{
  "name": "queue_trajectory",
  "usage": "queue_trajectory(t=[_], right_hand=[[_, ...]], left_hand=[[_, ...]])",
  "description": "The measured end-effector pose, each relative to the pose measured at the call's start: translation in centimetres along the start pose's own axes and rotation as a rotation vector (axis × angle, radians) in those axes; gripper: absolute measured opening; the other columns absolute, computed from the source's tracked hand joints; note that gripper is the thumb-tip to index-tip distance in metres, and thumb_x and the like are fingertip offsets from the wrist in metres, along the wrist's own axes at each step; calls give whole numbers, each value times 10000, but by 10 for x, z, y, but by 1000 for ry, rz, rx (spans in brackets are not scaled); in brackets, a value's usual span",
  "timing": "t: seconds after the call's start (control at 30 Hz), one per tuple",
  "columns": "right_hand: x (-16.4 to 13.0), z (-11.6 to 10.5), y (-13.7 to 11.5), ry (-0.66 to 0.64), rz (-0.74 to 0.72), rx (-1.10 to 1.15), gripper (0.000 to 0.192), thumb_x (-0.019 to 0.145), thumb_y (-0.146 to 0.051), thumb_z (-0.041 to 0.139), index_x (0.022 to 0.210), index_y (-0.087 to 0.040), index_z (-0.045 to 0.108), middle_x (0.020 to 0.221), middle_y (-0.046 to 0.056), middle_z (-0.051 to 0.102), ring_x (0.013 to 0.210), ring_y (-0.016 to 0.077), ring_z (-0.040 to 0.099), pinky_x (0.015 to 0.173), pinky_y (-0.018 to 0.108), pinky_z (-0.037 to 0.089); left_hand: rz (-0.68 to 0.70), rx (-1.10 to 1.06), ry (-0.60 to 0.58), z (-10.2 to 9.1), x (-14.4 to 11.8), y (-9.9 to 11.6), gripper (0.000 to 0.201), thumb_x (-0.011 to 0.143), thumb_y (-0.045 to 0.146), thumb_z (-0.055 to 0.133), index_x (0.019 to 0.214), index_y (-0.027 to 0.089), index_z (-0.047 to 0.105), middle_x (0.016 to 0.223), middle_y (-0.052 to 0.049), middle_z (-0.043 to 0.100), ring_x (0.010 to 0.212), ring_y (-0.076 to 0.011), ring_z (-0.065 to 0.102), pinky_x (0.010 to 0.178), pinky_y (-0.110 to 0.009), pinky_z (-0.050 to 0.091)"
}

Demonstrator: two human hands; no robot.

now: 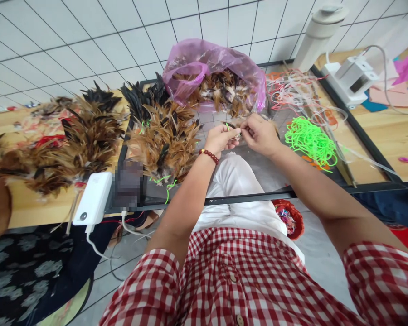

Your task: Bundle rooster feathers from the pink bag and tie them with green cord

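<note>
My left hand [221, 138], with a beaded bracelet [209, 156] at the wrist, is closed in a pinch over the glass-like tabletop. A short bright green cord [228, 127] sticks up from its fingers, beside a small whitish and dark tip. Right up against it, my right hand [261, 134] pinches at the same spot; its fingertips hide what they hold. Brown feathers [274, 128] show just behind the right hand. To the left lies a heap of brown and black feather bunches [170, 136], some with green cord ends. A tangled pile of green cord [309, 140] sits to the right.
Behind the hands, a pink plastic bag [221, 52] holds loose feathers. White and orange strands [289, 90], a pale bottle [318, 38] and a white power strip [348, 86] stand right. A power bank [93, 197] and more feathers [85, 140] lie left, near another person. A red basket [297, 226] is below.
</note>
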State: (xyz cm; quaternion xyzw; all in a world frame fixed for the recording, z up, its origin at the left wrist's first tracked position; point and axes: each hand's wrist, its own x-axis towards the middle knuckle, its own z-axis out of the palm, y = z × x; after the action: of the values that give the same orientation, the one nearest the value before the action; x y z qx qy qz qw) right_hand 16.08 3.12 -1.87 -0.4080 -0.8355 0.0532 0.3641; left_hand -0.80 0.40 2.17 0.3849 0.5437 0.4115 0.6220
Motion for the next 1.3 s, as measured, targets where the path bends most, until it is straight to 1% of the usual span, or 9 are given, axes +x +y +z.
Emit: queue_trajectory(t=[0.1, 0.23, 0.47, 0.7, 0.77, 0.87, 1.0, 1.13, 1.3], right_hand=[[1, -2, 0, 26, -15, -15, 130, 930, -248, 510, 942, -216, 636, 935, 97, 663, 885, 252, 629, 773, 384, 498], [2, -4, 0, 89, 4, -2, 103, 915, -251, 532, 927, -215, 627, 919, 78, 655, 782, 212, 602, 701, 348, 469], [2, -3, -4, 139, 19, 29, 89, 900, -231, 526, 894, -213, 613, 893, 82, 655, 764, 206, 599, 691, 341, 458], [3, -3, -6, 196, 26, 49, 128, 922, -290, 536, 996, -220, 614, 931, 83, 679, 823, 220, 645, 758, 354, 507], [4, -2, -3, 216, 45, 51, 171, 926, -326, 549, 1043, -222, 617, 956, 87, 685, 843, 232, 651, 786, 371, 515], [3, 1, 0, 193, 45, 37, 174, 917, -329, 558, 1043, -229, 626, 947, 85, 689, 860, 248, 653, 811, 391, 511], [1, 4, 1, 145, 28, 17, 132, 907, -310, 565, 986, -230, 635, 950, 89, 692, 857, 250, 648, 804, 392, 504], [0, 5, -1, 88, 26, -12, 114, 900, -284, 565, 971, -236, 641, 951, 79, 692, 794, 230, 631, 802, 393, 504], [0, 4, -1, 64, 15, -16, 100, 872, -250, 573, 935, -235, 650, 914, 81, 693, 856, 252, 652, 803, 401, 504]], left_hand=[[-8, -71, -38, 0, 0, -1, 437, 618, 248, 946, 795, 173, 554, 607, 53, 649, 537, -68, 643, 559, -170, 479], [38, -185, 30, 2, 5, -5, 445, 581, 109, 914, 841, 172, 558, 604, 78, 637, 501, -49, 591, 562, -185, 471], [119, -344, -20, 8, 8, -12, 467, 517, 109, 933, 825, 158, 585, 669, 69, 654, 624, -66, 635, 698, -226, 514], [306, -126, 58, 10, 2, 4, 320, 555, 146, 907, 721, 134, 633, 622, 32, 631, 575, -78, 571, 642, -242, 492], [411, 6, 95, -5, -5, 23, 295, 571, 105, 868, 782, 132, 664, 660, 21, 658, 632, -104, 615, 685, -252, 523], [504, 166, 148, -47, -28, 54, 393, 575, 60, 826, 936, 126, 688, 773, -9, 709, 765, -163, 695, 757, -296, 572], [423, 377, 279, -118, -79, 73, 350, 584, 61, 807, 900, 110, 664, 674, 1, 653, 670, -172, 687, 675, -301, 576], [243, 501, 372, -166, -133, 60, 309, 586, 134, 825, 821, 143, 624, 587, 30, 615, 508, -119, 601, 526, -244, 523], [83, 568, 350, -183, -166, 25, 313, 553, 201, 854, 768, 145, 633, 613, 26, 649, 512, -111, 615, 489, -217, 517]])
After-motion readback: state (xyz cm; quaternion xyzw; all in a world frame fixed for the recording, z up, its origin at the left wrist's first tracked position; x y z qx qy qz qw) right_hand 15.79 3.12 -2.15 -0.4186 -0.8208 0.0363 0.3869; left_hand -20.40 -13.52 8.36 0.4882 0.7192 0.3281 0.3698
